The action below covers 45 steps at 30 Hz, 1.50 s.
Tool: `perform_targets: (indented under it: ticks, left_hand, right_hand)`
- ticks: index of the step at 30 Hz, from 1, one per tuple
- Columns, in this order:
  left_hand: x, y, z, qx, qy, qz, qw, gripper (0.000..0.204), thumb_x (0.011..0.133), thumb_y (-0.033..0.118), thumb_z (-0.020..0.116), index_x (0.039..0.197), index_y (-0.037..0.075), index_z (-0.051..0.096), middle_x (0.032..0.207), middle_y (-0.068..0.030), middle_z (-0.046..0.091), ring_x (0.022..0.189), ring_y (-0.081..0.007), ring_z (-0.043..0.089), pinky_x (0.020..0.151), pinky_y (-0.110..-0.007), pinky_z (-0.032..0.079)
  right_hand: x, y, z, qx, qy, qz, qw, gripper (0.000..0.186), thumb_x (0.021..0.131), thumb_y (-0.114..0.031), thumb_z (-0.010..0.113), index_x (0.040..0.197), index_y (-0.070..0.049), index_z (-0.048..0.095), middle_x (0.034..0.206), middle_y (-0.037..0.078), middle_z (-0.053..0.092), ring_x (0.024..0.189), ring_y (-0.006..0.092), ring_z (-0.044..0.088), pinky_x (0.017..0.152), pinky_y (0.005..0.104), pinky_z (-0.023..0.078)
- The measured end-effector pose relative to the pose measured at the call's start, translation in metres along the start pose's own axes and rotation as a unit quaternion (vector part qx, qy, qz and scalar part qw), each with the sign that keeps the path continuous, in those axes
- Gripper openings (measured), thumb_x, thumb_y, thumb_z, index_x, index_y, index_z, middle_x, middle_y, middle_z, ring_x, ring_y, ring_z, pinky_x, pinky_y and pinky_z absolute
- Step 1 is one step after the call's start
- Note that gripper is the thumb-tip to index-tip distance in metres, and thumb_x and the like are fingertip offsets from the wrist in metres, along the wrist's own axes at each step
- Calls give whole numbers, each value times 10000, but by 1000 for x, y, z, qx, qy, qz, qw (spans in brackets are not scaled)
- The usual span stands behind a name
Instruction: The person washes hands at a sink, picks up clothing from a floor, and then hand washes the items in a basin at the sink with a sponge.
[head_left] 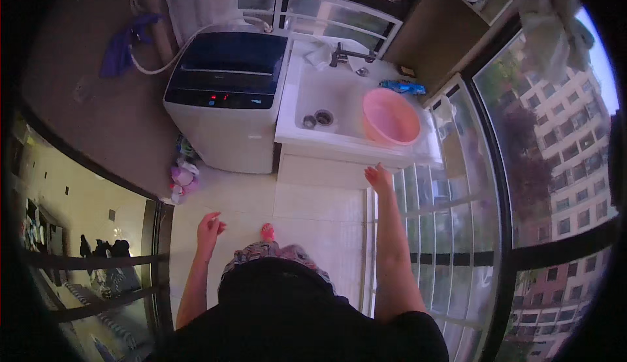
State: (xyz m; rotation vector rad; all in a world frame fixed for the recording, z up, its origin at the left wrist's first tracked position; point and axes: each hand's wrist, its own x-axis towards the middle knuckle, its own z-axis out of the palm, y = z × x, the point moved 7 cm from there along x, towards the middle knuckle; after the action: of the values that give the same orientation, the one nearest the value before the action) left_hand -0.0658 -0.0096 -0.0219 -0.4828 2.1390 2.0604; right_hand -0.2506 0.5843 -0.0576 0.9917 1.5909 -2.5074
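Note:
My left hand hangs over the pale floor on the left, fingers loosely bent and apart, holding nothing. Stretched forward on the right, my right hand is empty too, its fingers spread. It is nearest the front of the white sink, a little below a pink basin in the picture; whether it touches the cabinet front I cannot tell. The basin rests tilted at the sink's right side. Left of the sink stands a white top-loading washing machine with its dark lid down and red lights lit on its panel.
A dark faucet rises behind the sink, with a blue packet on the right ledge. Purple and white bottles stand by the washer's left corner. Barred windows line the right side. A dark-framed doorway opens at left.

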Motion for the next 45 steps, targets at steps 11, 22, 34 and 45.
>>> perform_targets:
  ticks: [11,22,34,45]
  left_hand:
    - [174,188,211,-29,-205,32,978,243,888,80,435,1117,29,496,844,-96,596,759,-132,583,732,-266,493]
    - [239,181,327,-164,-228,-103,954,437,886,132,481,1289,72,323,1033,-125,547,897,-180,578,815,-296,471]
    - [355,262,239,-298,-47,-86,950,507,841,273,529,1254,78,310,1095,-112,514,933,-240,567,744,-389,511]
    - [507,283,67,-338,197,12,920,389,826,184,524,1170,40,413,1093,-110,499,1000,-227,512,795,-374,499]
  right_hand:
    - [112,-66,1,188,119,99,970,550,782,-480,569,1041,-15,429,869,168,540,784,293,548,770,396,453]
    - [89,-118,55,207,-94,13,974,215,839,-173,531,1029,-73,534,913,50,601,791,161,587,608,270,504]
    - [100,-131,323,-179,-287,48,940,388,858,-332,519,908,51,554,752,129,607,605,176,603,535,289,498]
    - [324,33,214,-640,-150,25,754,442,804,-418,519,798,19,585,603,119,589,499,203,598,499,278,484]
